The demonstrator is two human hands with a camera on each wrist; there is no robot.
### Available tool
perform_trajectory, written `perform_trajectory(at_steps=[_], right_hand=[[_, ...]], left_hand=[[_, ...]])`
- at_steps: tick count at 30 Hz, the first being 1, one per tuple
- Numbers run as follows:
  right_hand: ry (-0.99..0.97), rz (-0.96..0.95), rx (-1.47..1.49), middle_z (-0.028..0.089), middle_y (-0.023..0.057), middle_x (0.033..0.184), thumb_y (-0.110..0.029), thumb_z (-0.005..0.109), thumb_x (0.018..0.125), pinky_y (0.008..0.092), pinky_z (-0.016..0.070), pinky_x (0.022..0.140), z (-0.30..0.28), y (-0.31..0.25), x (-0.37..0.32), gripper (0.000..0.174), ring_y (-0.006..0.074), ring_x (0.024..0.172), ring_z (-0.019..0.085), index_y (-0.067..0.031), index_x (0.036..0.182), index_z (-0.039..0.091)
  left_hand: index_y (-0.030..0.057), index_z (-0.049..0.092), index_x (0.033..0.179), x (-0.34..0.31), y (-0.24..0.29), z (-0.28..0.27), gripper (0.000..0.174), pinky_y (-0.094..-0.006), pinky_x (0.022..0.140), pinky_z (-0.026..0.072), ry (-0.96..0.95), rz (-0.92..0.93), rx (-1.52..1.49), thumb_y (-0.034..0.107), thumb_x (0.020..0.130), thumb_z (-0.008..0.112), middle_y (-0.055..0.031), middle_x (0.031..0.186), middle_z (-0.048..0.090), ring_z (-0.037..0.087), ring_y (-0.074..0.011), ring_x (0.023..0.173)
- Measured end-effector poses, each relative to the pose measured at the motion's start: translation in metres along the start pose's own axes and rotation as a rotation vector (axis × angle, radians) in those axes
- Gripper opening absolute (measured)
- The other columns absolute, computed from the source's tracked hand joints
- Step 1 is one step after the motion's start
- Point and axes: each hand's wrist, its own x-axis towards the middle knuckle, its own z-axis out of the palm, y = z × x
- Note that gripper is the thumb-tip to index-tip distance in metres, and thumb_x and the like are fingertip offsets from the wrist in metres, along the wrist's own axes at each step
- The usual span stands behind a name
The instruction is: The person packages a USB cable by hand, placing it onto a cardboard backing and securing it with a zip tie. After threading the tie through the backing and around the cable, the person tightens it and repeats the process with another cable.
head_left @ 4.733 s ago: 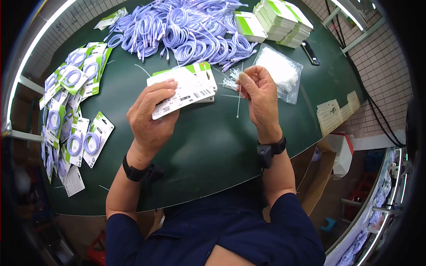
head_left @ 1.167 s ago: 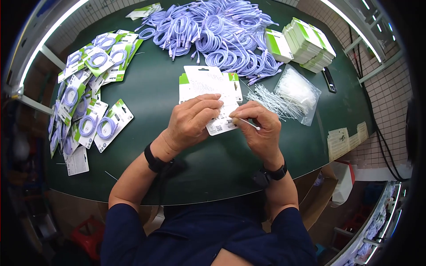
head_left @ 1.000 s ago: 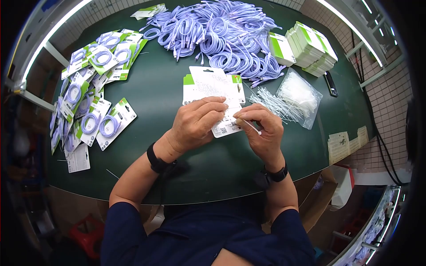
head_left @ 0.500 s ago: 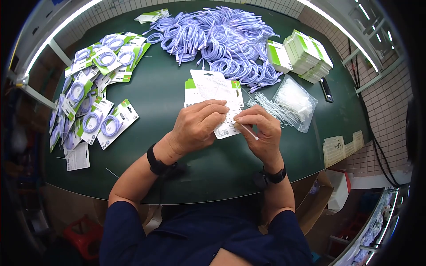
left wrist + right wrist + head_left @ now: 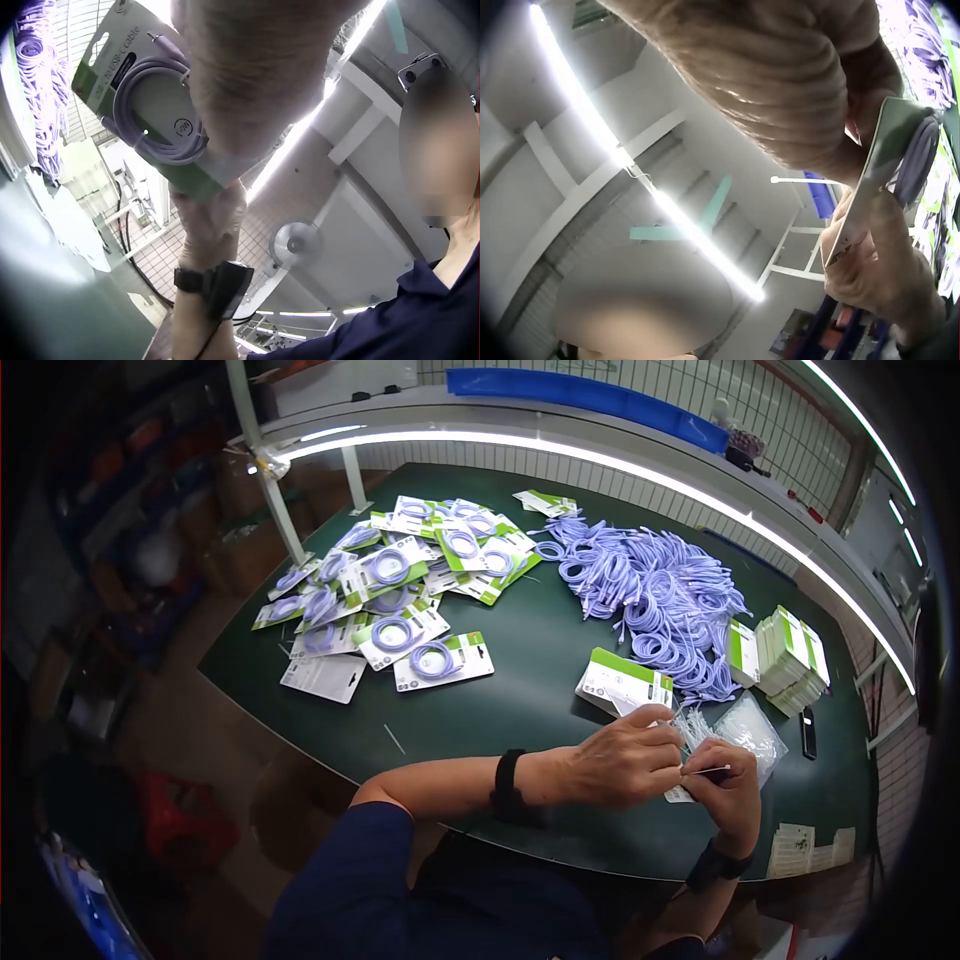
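My left hand (image 5: 625, 760) grips a white-and-green packaging card (image 5: 97, 82) by its edge. On the card's front, in the left wrist view, lies a coiled lavender USB cable (image 5: 124, 112). My right hand (image 5: 728, 790) is at the card's back, pinching a thin white cable tie (image 5: 799, 180) between thumb and finger. The tie's head end sticks out beyond the fingers. Both hands meet at the card, low over the table's right part. In the head view the hands mostly hide this card; a small flat stack of cards (image 5: 620, 680) lies just beyond them.
Carded cables (image 5: 390, 568) lie heaped on the left of the green table (image 5: 530, 730). Loose coiled cables (image 5: 650, 580) form a big pile behind the hands. At right are stacked cards (image 5: 785, 655), a clear bag (image 5: 752, 735), loose ties (image 5: 693, 728) and a slim black object (image 5: 808, 735).
The head view has swung left, so table and hands appear further right. Earliest, the hands were apart, the right one holding a tie near the bag; since then they have come together at the card.
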Motion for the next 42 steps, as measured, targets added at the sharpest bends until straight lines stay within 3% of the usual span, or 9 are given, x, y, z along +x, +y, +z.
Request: perform_trajectory(at_steps=[2,5,9,15,19,20,23,27,42], right_hand=[[-0.048,0.008,0.152,0.071,0.0075,0.083,0.007,0.078,0.077,0.0262,0.0492,0.064,-0.003,-0.005,-0.010,0.009,0.0135,0.073,0.065,0.0023,0.084,0.075],[-0.104,0.004,0.313,0.070,0.0066,0.083,0.004,0.078,0.078,0.0262,0.0487,0.065,-0.002,-0.001,-0.020,0.007,0.0130,0.074,0.065,0.0024,0.084,0.074],[-0.185,0.002,0.378,0.070,0.0057,0.086,-0.003,0.079,0.085,0.0255,0.0494,0.069,-0.007,0.022,-0.018,0.007,0.0117,0.077,0.065,0.0017,0.085,0.074],[0.057,0.000,0.671,0.072,0.0045,0.097,-0.005,0.074,0.094,0.0249,0.0529,0.072,0.010,0.042,0.008,0.006,0.0108,0.079,0.065,-0.0001,0.098,0.072],[0.561,-0.157,0.450,0.069,0.0054,0.095,0.000,0.078,0.088,0.0264,0.0506,0.068,0.014,0.048,0.016,0.019,0.0124,0.078,0.062,-0.0012,0.106,0.071],[0.562,-0.144,0.434,0.069,0.0054,0.095,0.000,0.078,0.088,0.0264,0.0506,0.068,0.018,0.045,0.022,0.019,0.0124,0.078,0.062,-0.0012,0.106,0.071],[0.477,-0.621,-0.320,0.067,0.0045,0.090,0.005,0.083,0.081,0.0283,0.0491,0.063,0.034,0.031,0.036,0.029,0.0151,0.076,0.059,-0.0042,0.106,0.073],[0.380,-0.655,-0.690,0.065,0.0039,0.088,0.006,0.087,0.073,0.0310,0.0485,0.061,0.058,0.037,0.065,0.039,0.0195,0.075,0.059,-0.0095,0.107,0.075],[0.264,-0.583,-0.700,0.064,0.0019,0.088,-0.007,0.091,0.068,0.0341,0.0494,0.060,0.059,0.055,0.075,0.041,0.0216,0.074,0.060,-0.0127,0.105,0.075]], left_hand=[[0.0068,0.065,0.085,0.002,0.016,-0.007,0.008,-0.0378,0.067,0.0515,0.028,0.018,-0.062,0.005,0.081,0.072,-0.0051,0.089,0.069,0.070,-0.0205,0.084],[0.0053,0.064,0.085,0.005,0.038,-0.013,0.013,-0.0380,0.061,0.0508,-0.104,-0.309,-0.429,0.004,0.082,0.076,-0.0094,0.080,0.067,0.068,-0.0239,0.070],[0.0037,0.063,0.087,0.001,0.046,-0.008,0.017,-0.0371,0.055,0.0490,-0.047,-0.499,-0.580,0.006,0.083,0.080,-0.0131,0.071,0.063,0.064,-0.0253,0.058],[0.0019,0.063,0.098,-0.007,0.016,0.005,0.013,-0.0255,0.060,0.0507,0.026,-0.821,-0.811,0.004,0.093,0.075,-0.0003,0.082,0.069,0.061,-0.0037,0.073],[0.0029,0.059,0.100,-0.005,-0.024,0.009,0.008,-0.0238,0.062,0.0490,0.263,-0.995,-0.994,0.005,0.099,0.067,0.0005,0.084,0.065,0.057,-0.0031,0.073],[0.0026,0.057,0.098,-0.006,-0.035,0.009,0.009,-0.0239,0.062,0.0466,0.341,-1.070,-1.059,0.006,0.101,0.065,0.0011,0.082,0.063,0.053,-0.0032,0.072],[0.0025,0.055,0.097,-0.009,-0.057,0.011,0.009,-0.0243,0.062,0.0465,0.372,-1.077,-1.007,0.007,0.102,0.062,0.0005,0.082,0.062,0.052,-0.0035,0.072],[0.0022,0.053,0.098,-0.022,-0.078,0.014,0.009,-0.0248,0.063,0.0470,0.353,-1.124,-0.949,0.007,0.103,0.059,-0.0007,0.083,0.062,0.053,-0.0039,0.074],[0.0007,0.054,0.100,-0.042,-0.084,0.035,0.006,-0.0277,0.066,0.0483,0.363,-1.248,-1.020,0.006,0.102,0.055,-0.0035,0.086,0.064,0.054,-0.0058,0.077]])
